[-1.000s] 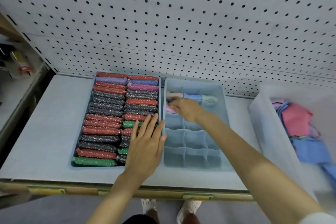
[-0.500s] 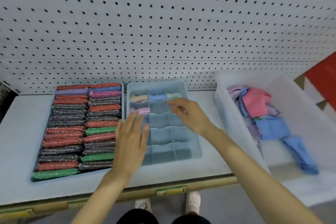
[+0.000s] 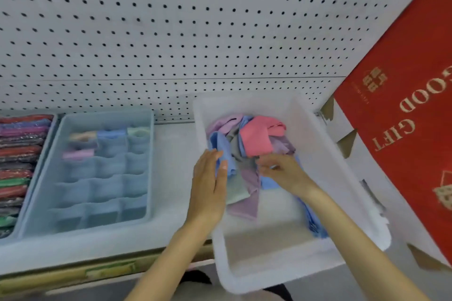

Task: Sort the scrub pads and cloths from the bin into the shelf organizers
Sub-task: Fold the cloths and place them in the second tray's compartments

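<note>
Organizer (image 3: pixel 105 115) left of my flat, straight-fingered left hand (image 3: pixel 208 188) at the bin (image 3: pixel 202 127) wall; pink cloth (image 3: pixel 256 137) just beyond my right hand (image 3: pixel 286 173), fingers curled among cloths (image 3: pixel 247 190), hold indiscernible

The shelf (image 3: pixel 171 144) is pale grey and runs across the lower part of the frame, with a yellowish front edge at the bottom left. Three containers stand directly on it. At the left edge is a blue tray (image 3: pixel 53 127), which touches the blue divided organizer (image 3: pixel 149 168) beside it. Right of centre, apart from these two, stands a white bin (image 3: pixel 325 154). Its front reaches over the shelf edge.
</note>
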{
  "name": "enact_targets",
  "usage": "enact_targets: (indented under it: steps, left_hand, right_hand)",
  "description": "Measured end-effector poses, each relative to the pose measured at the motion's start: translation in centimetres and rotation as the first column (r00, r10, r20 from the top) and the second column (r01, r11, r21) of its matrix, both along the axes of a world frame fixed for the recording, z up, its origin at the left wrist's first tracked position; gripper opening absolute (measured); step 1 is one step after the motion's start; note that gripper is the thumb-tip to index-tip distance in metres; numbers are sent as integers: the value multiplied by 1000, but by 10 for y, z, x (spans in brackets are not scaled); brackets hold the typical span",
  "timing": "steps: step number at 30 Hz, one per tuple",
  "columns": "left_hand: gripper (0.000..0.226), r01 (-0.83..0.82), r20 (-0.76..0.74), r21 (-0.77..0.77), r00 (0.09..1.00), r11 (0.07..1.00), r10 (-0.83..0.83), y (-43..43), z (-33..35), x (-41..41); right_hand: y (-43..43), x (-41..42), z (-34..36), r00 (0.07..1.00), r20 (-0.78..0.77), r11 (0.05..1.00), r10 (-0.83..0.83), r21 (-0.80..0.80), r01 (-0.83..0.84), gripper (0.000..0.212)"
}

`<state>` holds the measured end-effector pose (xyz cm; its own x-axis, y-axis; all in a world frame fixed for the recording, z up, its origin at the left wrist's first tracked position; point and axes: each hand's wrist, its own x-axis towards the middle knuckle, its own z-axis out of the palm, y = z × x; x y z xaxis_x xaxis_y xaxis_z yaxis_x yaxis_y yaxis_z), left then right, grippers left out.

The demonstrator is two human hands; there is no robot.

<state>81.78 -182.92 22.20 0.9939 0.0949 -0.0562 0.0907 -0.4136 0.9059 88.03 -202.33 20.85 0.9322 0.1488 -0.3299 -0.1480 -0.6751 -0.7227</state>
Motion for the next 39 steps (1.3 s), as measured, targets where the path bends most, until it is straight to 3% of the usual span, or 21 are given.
enact_targets:
  steps: [2, 6, 8, 10, 12, 14, 15, 16, 17, 18, 22, 24, 26, 28, 30, 32, 34, 37, 39]
  left_hand:
    - [51, -39, 39, 53, 999, 998, 37, -11, -6, 1]
    - [54, -34, -28, 112, 999, 993, 38, -12, -8, 1]
    - [49, -43, -25, 145, 999, 989, 47, -12, -10, 0]
    - [49, -65, -30, 155, 997, 986, 71, -13, -12, 1]
    - [48, -70, -42, 160, 996, 985, 78, -12, -15, 1]
    - [44, -70, -44, 166, 996, 984, 78, -12, -15, 0]
    - [43, -67, -33, 166, 997, 984, 73, -12, -15, 0]
    - [44, -63, -19, 165, 998, 984, 67, -12, -15, 0]
    - [45, -58, -6, 161, 998, 985, 59, -12, -14, 1]
    - [43, -56, 0, 151, 998, 987, 56, -13, -13, 1]
    - [41, -75, 13, 121, 997, 990, 74, -13, -14, 1]
    - [43, -75, 29, 122, 997, 990, 72, -13, -13, 2]
    - [43, -67, 35, 131, 997, 989, 63, -13, -15, 2]
    - [45, -64, 39, 142, 997, 988, 59, -12, -16, 1]
    - [47, -74, 57, 145, 996, 987, 67, -13, -16, 0]
    - [51, -74, 95, 168, 994, 983, 59, -13, -12, 0]
    - [48, -49, 156, 159, 987, 986, 24, -16, 2, 1]
    - [39, 169, 185, 57, 967, 984, -176, -27, 38, 9]
    - [49, 353, 171, 59, 918, 934, -358, -37, 63, 14]
  right_hand:
    - [-19, 4, -14, 995, -76, 998, 57, -20, -59, 21]
    - [-7, -3, -22, 936, -291, 981, 195, 75, -181, 7]
    - [4, -15, -32, 919, -265, 955, 293, 31, -295, 16]
    - [8, -24, -44, 926, -207, 938, 315, -79, -337, 50]
    - [11, -31, -55, 971, -157, 972, 183, -118, -202, 65]
    - [12, -35, -68, 977, -194, 995, -86, 25, 93, 50]
    - [14, -33, -73, 911, -312, 940, -269, 122, 319, 49]
    - [15, -32, -72, 785, -487, 842, -382, 167, 514, 56]
    - [17, -33, -75, 655, -636, 750, -408, 176, 638, 67]
    - [20, -34, -77, 596, -697, 726, -400, 155, 670, 77]
    - [40, -42, -91, 607, -635, 757, -478, 52, 651, 84]
    - [51, -38, -85, 527, -695, 647, -490, 115, 753, 63]
    - [53, -34, -65, 450, -806, 589, -384, 161, 792, 21]
    - [41, -35, -46, 501, -826, 695, -260, 200, 691, 18]
    - [25, -35, -25, 689, -702, 848, -178, 245, 469, 8]
    - [2, -34, -7, 900, -437, 987, -2, 145, 72, 13]
    - [-19, -32, 18, 933, -254, 963, 254, -29, -269, 29]
    - [-36, -24, 67, 866, -125, 870, 484, -44, -492, 36]
    - [-39, -19, 93, 816, -9, 810, 578, -111, -575, 32]
